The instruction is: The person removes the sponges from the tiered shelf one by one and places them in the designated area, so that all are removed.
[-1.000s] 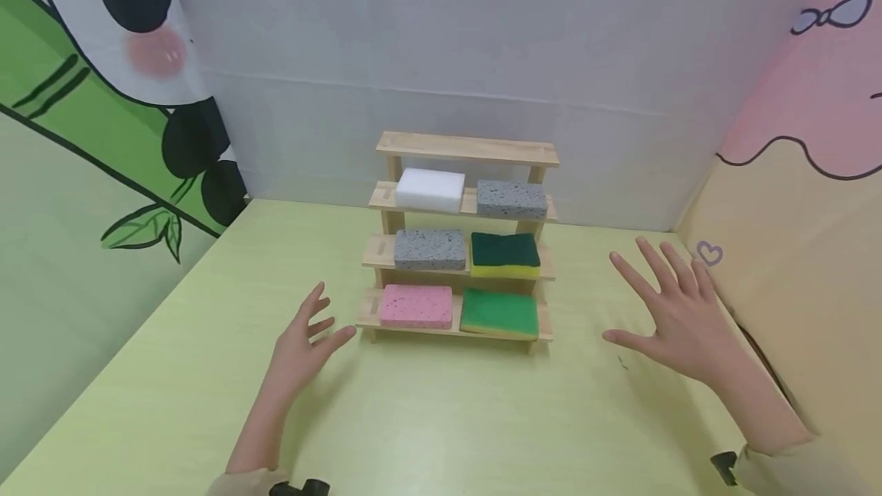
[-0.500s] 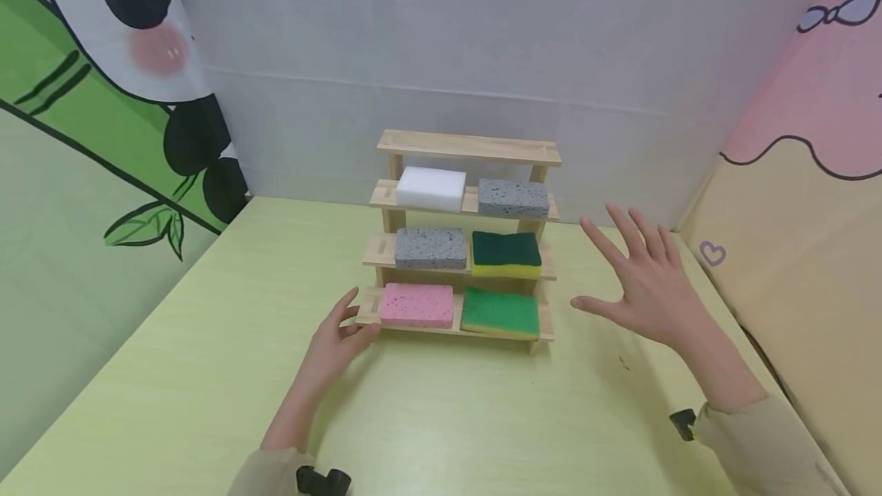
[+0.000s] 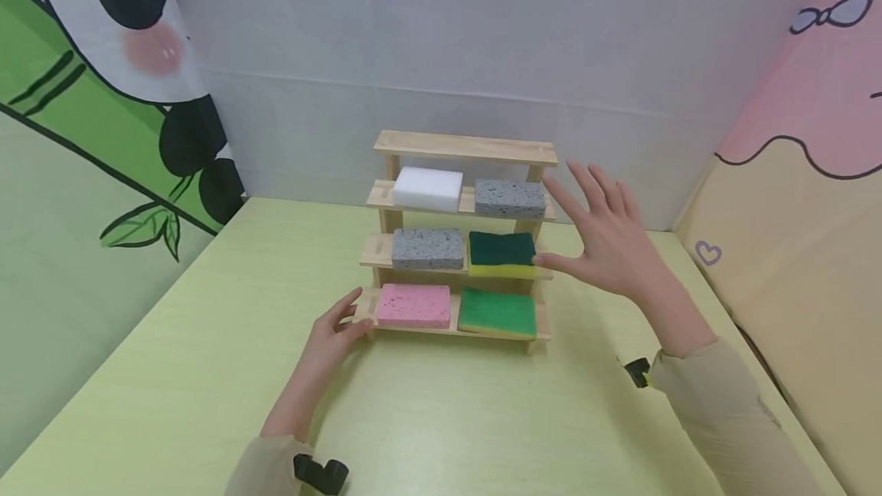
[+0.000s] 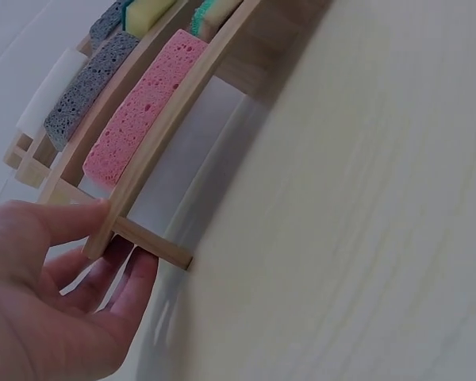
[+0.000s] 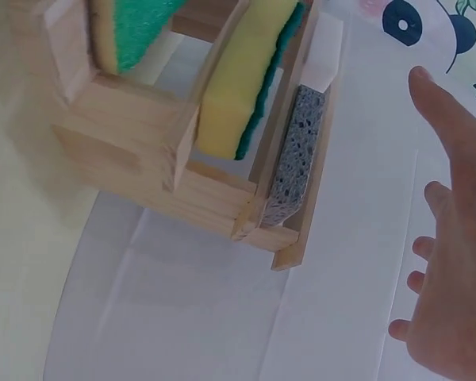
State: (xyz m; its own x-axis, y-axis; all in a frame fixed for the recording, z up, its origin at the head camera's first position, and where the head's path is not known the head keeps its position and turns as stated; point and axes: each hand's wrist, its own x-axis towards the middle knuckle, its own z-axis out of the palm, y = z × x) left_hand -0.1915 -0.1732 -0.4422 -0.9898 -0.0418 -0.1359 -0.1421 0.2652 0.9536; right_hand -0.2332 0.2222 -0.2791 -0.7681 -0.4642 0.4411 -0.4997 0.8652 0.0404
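A stepped wooden rack point(image 3: 465, 147) bears sponges in pairs on its three lower shelves. A white sponge point(image 3: 427, 189) and a grey sponge point(image 3: 510, 198) lie uppermost. Below them are a speckled grey sponge point(image 3: 427, 249) and a dark green-and-yellow sponge point(image 3: 502, 249). The bottom shelf carries a pink sponge point(image 3: 414, 305) and a bright green scouring sponge point(image 3: 497, 311). My left hand point(image 3: 332, 337) holds the bottom shelf's left end, thumb at its front edge and fingers beneath, clear in the left wrist view. My right hand point(image 3: 606, 239), fingers spread, hovers off the rack's right side, holding nothing.
The rack stands on a pale yellow-green table point(image 3: 441, 419) near a white backdrop point(image 3: 482, 37). Cartoon-printed panels flank the table on the left point(image 3: 89, 289) and right point(image 3: 792, 251). The rack's top shelf bears no sponge.
My left hand has moved right to the rack and now holds its lower left end. My right hand has come leftward and up, toward the rack's right side. The sponges have not moved.
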